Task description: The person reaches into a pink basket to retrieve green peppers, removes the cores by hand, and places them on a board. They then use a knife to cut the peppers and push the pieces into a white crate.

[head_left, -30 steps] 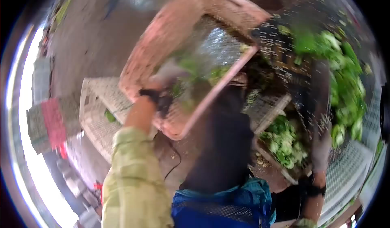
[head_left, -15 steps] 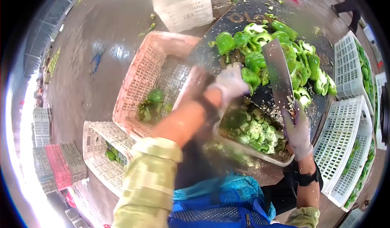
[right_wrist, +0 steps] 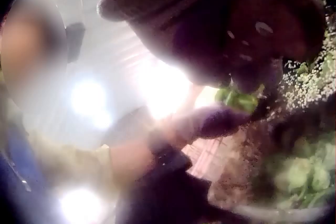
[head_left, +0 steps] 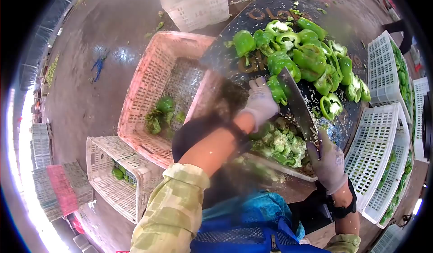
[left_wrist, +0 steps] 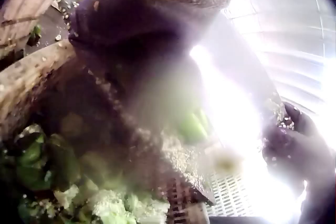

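On the dark board [head_left: 225,57], halved and whole green peppers [head_left: 311,61] lie piled in the head view. The gloved left hand [head_left: 261,102] grips a green pepper [head_left: 277,89] at the pile's near edge, fingers partly hidden. To its right, the gloved right hand [head_left: 328,163] holds a cleaver [head_left: 298,104] by its handle, the blade slanting up beside that pepper. In the right wrist view a green piece [right_wrist: 239,100] shows at the left hand [right_wrist: 210,121]. Glare and blur cover much of the left wrist view, where the right hand [left_wrist: 296,153] appears at the right.
Below the board sits a bin of pepper cores [head_left: 284,147]. A pink crate [head_left: 149,81] with a few green pieces stands left of it, a white crate [head_left: 112,176] lower left. White crates [head_left: 374,140] line the right, another [head_left: 196,9] at the top.
The left hand has moved from over the pink crate to the pepper pile and taken hold of a pepper. The cleaver's blade has shifted left, close to that pepper.
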Demonstrator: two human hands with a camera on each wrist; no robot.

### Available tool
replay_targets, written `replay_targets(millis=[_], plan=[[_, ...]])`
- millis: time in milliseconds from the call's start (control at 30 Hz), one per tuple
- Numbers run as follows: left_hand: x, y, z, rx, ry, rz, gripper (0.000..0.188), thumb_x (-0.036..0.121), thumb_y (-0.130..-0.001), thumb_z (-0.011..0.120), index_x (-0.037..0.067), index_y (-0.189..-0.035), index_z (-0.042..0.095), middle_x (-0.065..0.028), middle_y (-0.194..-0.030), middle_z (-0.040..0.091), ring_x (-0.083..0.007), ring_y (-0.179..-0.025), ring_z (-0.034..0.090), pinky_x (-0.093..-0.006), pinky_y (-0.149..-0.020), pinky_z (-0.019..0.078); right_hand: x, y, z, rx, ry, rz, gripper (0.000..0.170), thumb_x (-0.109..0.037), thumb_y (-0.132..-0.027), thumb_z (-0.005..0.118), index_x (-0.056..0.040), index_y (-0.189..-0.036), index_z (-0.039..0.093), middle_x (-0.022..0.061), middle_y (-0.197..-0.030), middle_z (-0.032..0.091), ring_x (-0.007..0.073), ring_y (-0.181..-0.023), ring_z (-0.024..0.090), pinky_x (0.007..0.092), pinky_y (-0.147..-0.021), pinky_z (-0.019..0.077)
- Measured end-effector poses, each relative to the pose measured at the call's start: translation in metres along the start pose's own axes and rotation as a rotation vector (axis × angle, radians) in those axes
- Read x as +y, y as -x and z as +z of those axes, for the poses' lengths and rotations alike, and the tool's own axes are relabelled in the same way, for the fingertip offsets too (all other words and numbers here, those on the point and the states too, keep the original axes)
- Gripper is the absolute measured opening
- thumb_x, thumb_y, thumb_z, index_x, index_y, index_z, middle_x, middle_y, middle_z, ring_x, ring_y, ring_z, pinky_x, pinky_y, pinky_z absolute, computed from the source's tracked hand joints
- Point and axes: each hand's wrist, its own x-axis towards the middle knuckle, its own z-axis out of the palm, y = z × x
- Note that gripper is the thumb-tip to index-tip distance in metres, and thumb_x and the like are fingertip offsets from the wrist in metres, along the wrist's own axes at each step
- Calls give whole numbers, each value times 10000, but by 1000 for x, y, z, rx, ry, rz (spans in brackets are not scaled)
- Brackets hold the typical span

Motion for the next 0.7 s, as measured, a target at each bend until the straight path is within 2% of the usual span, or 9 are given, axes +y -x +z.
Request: replay_targets(millis=[167, 300, 367, 433, 500, 533, 633, 667, 700], plan=[[-5, -5, 2, 2, 45, 27, 701, 20, -647, 589, -83, -1256, 256, -279, -1226, 331, -441, -1133, 427, -436, -980, 390, -17, -31, -10, -222, 15, 75, 253, -181, -861, 572, -20, -1018, 457, 191, -694, 592, 385, -675, 596, 461, -606, 445], [-5, -6, 1, 11, 19, 42, 728, 37, -631, 628, -74, -1252, 264, -272, -1207, 349, -441, -1108, 446, -429, -940, 413, -13, -66, 14, -212, 35, 9, 251, -203, -867, 562, -22, -1002, 453, 181, -718, 605, 390, -685, 595, 462, -644, 453], [-8, -8, 7, 53, -30, 54, 764, 63, -611, 702, -56, -1236, 279, -266, -1201, 366, -444, -1096, 468, -409, -909, 441, -4, -77, 29, -125, 53, -81, 247, -210, -869, 553, -24, -995, 451, 185, -722, 607, 390, -689, 597, 470, -637, 453], [-5, -4, 6, 27, -57, 80, 735, 67, -632, 662, -58, -1236, 264, -272, -1200, 356, -447, -1084, 468, -423, -906, 437, 14, -89, 68, -53, 9, -130, 234, -199, -863, 542, -35, -1000, 449, 186, -721, 616, 400, -690, 600, 491, -612, 454], [-3, -1, -1, -7, -27, 67, 723, 47, -658, 597, -81, -1276, 244, -290, -1209, 341, -447, -1089, 457, -435, -922, 423, 0, -91, 71, -33, 102, -66, 235, -207, -863, 538, -42, -1007, 451, 181, -717, 617, 392, -671, 600, 482, -609, 458], [-6, -1, 0, 11, -14, 103, 715, 56, -670, 590, -88, -1276, 239, -299, -1215, 343, -464, -1057, 486, -435, -916, 430, 9, -93, 78, -42, 11, -69, 258, -231, -865, 544, -51, -1025, 454, 173, -729, 619, 383, -673, 600, 473, -620, 464], [-11, -17, 10, 140, 137, 146, 726, 55, -683, 572, -82, -1299, 215, -309, -1259, 327, -475, -1086, 476, -434, -919, 432, 16, -86, 66, 30, -60, -24, 280, -254, -865, 556, -60, -1044, 461, 169, -754, 625, 378, -691, 605, 468, -632, 465], [-4, -21, 3, 154, 331, 80, 731, 41, -694, 539, -62, -1332, 198, -321, -1292, 303, -481, -1165, 406, -428, -972, 392, 19, -80, 58, 13, -91, -2, 293, -260, -866, 568, -69, -1061, 463, 163, -772, 631, 363, -697, 613, 450, -636, 467], [-4, -33, 3, 159, 292, 102, 745, 34, -698, 524, -52, -1354, 180, -325, -1323, 274, -481, -1194, 376, -423, -995, 367, 20, -71, 53, 94, -150, -15, 309, -245, -859, 593, -59, -1080, 485, 154, -751, 626, 338, -680, 617, 435, -626, 467]])
